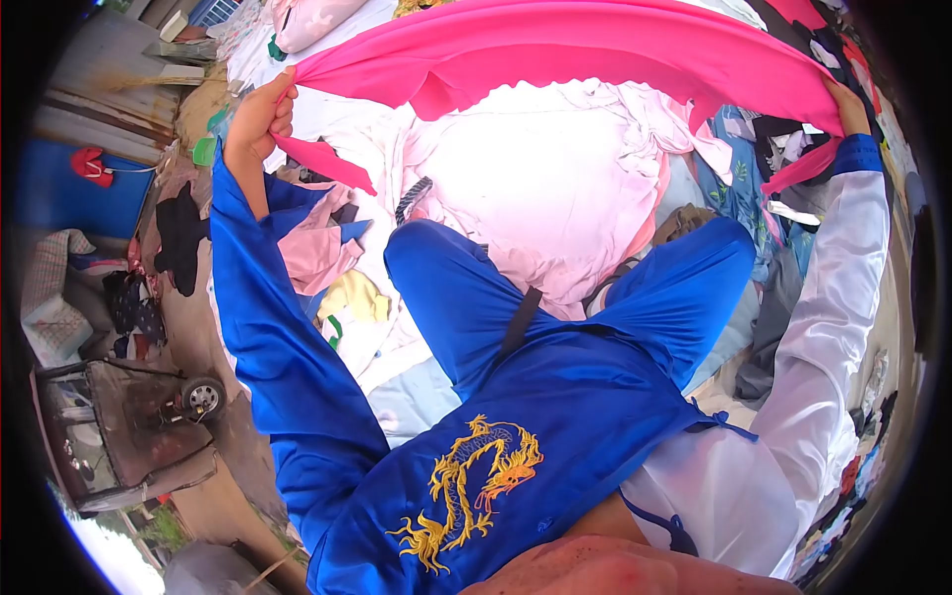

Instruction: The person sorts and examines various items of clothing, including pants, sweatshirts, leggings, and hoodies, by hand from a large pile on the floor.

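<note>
A long strip of bright pink cloth point(575, 45) is stretched in an arc across the top of the head view. My left hand point(260, 117) is closed in a fist around its left end, and a short tail of the cloth hangs below the fingers. At the far right my right hand point(851, 109) grips the other end, its fingers partly hidden by the fabric, with another tail hanging down. Beneath the strip, between my knees, lies a heap of pale pink fabric point(565, 188). Both hands are raised out in front of me, wide apart.
Mixed clothes surround my legs, including a yellow piece point(354, 300) and patterned blue fabric point(729, 183). A wheeled cart point(129, 426) stands at the lower left. Near it lie a dark garment point(180, 238) and a blue panel point(74, 198) with a red item.
</note>
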`<state>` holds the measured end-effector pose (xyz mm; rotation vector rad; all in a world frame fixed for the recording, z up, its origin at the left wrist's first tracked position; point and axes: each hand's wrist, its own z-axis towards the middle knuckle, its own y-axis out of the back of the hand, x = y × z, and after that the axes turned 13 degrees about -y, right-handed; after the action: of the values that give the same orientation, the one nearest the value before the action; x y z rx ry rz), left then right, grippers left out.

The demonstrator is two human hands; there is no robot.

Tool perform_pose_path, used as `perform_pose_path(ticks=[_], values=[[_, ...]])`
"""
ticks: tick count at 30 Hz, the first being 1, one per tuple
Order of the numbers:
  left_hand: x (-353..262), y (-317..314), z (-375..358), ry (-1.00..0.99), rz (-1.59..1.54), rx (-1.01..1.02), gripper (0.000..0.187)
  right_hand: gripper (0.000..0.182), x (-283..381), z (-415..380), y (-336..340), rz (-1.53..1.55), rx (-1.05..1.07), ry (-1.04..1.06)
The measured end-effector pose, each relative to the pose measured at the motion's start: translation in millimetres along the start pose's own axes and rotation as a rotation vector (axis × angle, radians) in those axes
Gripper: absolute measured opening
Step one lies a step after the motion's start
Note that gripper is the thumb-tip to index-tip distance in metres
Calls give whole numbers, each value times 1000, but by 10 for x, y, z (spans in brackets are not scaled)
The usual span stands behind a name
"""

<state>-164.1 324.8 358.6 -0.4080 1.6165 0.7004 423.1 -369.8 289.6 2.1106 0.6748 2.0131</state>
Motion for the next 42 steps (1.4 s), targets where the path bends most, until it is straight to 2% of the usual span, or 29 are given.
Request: perform_pose_path(ticks=[4,6,7,9,10,13,15,18,19,21,23,25,26,27,28,30,31,32,35,36,37,38,39,40,42], values=[[99,-115,58,-21,-13,-29,34,44,-68,38,-192,-106,-14,75],[327,-275,125,-35,-32,-21,33,42,-347,86,-659,96,102,86],[500,-364,174,-23,-47,17,32,39,-209,-293,-1065,-136,-19,69],[842,-569,276,5,-145,175,31,33,-192,-607,-1726,-531,64,192],[813,-877,136,27,-202,134,33,31,-84,-996,-2110,-569,66,273],[1136,-1387,62,53,-339,309,38,31,151,-1758,-2961,-812,120,428],[1182,-1730,-109,60,-385,425,39,28,175,-2004,-3390,-670,347,417],[1233,-2109,-353,44,-383,538,42,23,316,-2402,-3812,-369,574,350],[1190,-2211,-459,29,-360,562,43,19,430,-2545,-3860,-269,685,207],[1146,-2397,-605,-1,-311,608,46,14,594,-2757,-3892,-100,812,122],[1242,-2530,-656,-149,-150,635,45,15,589,-2781,-3881,0,941,118],[1290,-2620,-758,-233,61,653,41,19,540,-2786,-3887,132,1052,120],[1429,-2708,-755,-327,35,601,34,23,431,-2764,-3898,214,1097,122],[1543,-2731,-755,-312,75,577,32,27,318,-2746,-3900,296,1139,125],[1596,-2763,-770,-299,113,558,30,45,178,-2708,-3884,310,1114,113],[1712,-2851,-803,-295,161,520,26,58,-69,-2756,-3822,289,997,45],[1797,-2888,-827,-285,121,520,26,65,-232,-2781,-3774,277,926,12],[1883,-2921,-857,-278,79,528,26,80,-489,-2787,-3805,264,995,-51],[1856,-3056,-979,-259,-41,634,28,92,-853,-3153,-3845,216,1123,-43],[1940,-3089,-973,-226,-54,709,29,66,-1408,-3114,-4130,0,876,245],[1927,-3122,-978,-176,40,784,28,33,-1380,-3158,-4083,-119,875,58],[2009,-3183,-979,-290,-1,782,29,20,-1462,-3186,-4131,-16,760,74],[2120,-3232,-957,-396,-41,761,31,18,-1562,-3113,-4139,-20,796,-57],[2196,-3262,-915,-416,-10,728,30,16,-1587,-3081,-4090,94,746,-81],[2410,-3231,-772,-400,40,635,30,16,-1621,-2901,-3909,113,700,-243]])
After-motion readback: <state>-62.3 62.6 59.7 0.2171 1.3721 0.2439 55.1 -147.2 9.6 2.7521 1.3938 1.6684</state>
